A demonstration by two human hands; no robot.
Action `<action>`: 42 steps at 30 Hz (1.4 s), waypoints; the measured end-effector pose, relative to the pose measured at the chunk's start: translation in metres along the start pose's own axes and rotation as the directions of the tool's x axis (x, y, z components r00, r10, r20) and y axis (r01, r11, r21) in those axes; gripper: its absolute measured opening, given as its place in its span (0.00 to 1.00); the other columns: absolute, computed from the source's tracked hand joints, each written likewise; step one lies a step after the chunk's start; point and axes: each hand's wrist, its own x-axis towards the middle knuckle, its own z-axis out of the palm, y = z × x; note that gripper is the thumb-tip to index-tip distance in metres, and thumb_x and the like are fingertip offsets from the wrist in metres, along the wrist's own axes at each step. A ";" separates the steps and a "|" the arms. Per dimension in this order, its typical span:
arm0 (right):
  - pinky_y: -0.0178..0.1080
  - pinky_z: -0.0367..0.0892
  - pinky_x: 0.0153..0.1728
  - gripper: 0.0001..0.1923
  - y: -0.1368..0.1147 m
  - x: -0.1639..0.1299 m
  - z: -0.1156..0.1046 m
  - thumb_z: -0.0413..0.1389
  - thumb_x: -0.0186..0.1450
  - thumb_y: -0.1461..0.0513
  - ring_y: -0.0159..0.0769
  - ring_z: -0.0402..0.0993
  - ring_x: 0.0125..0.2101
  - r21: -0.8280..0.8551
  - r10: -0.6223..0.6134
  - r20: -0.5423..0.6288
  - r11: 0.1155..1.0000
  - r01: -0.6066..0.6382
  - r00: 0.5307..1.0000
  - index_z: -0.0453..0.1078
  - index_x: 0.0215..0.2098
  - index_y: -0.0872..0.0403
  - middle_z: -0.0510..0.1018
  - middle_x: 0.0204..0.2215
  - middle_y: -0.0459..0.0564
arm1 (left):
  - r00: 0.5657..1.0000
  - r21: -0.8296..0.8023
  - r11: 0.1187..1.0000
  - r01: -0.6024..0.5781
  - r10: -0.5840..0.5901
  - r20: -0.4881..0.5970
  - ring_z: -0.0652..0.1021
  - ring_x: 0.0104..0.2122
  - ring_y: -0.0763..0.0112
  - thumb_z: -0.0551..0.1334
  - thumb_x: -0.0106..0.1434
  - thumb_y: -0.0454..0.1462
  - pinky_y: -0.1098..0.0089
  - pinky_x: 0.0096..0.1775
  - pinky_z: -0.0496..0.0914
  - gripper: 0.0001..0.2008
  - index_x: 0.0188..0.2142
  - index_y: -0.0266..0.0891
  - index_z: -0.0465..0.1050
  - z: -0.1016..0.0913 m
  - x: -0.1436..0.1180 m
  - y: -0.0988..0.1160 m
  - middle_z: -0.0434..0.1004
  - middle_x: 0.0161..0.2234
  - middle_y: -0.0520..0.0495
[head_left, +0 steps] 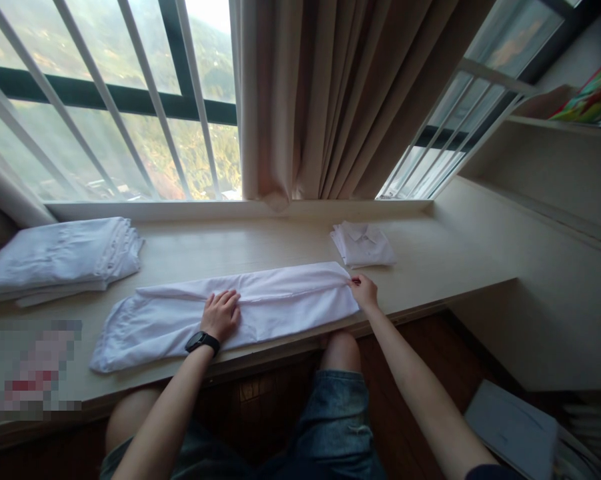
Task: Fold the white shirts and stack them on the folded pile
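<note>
A long white garment, folded lengthwise into a strip, lies across the pale wooden desk before me. Its left end looks gathered and wrinkled, and a seam or fold line runs along its middle. My left hand, with a black watch on the wrist, rests flat on the cloth left of the middle, fingers stretched out. At the far right end my right hand pinches the edge of the garment between thumb and fingers. Just beyond that hand sits a small folded white shirt, collar facing up.
A stack of folded white garments lies at the back left. A blurred-out flat item is at the front left. Behind the desk are barred windows and a brown curtain. Shelving stands at the right, a grey flat-topped object below.
</note>
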 end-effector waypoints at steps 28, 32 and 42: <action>0.39 0.61 0.43 0.11 0.014 -0.013 0.042 0.52 0.67 0.61 0.43 0.73 0.40 -0.103 -0.023 -0.078 0.995 0.015 0.997 0.75 0.42 0.56 0.81 0.39 0.57 | 0.999 0.148 0.988 0.042 -0.046 0.022 0.75 0.45 0.55 0.52 0.69 0.40 0.58 0.46 0.69 0.17 0.51 0.38 0.73 -0.015 -0.008 0.013 0.74 0.47 0.36; 0.41 0.59 0.48 0.14 0.008 -0.024 0.048 0.48 0.70 0.61 0.45 0.71 0.46 -0.220 -0.070 -0.127 0.975 0.041 0.989 0.73 0.47 0.58 0.79 0.44 0.60 | 0.988 0.188 0.971 0.148 -0.153 0.010 0.61 0.65 0.47 0.49 0.71 0.47 0.44 0.63 0.55 0.27 0.66 0.44 0.62 -0.015 -0.015 0.006 0.59 0.67 0.37; 0.44 0.67 0.43 0.28 -0.016 -0.022 0.034 0.45 0.72 0.47 0.50 0.78 0.42 -0.296 0.150 0.077 0.948 -0.121 0.986 0.75 0.47 0.61 0.80 0.40 0.68 | 0.970 0.183 0.958 0.222 -0.236 0.062 0.58 0.68 0.50 0.45 0.73 0.50 0.43 0.65 0.49 0.29 0.67 0.41 0.61 -0.007 -0.026 0.000 0.58 0.68 0.38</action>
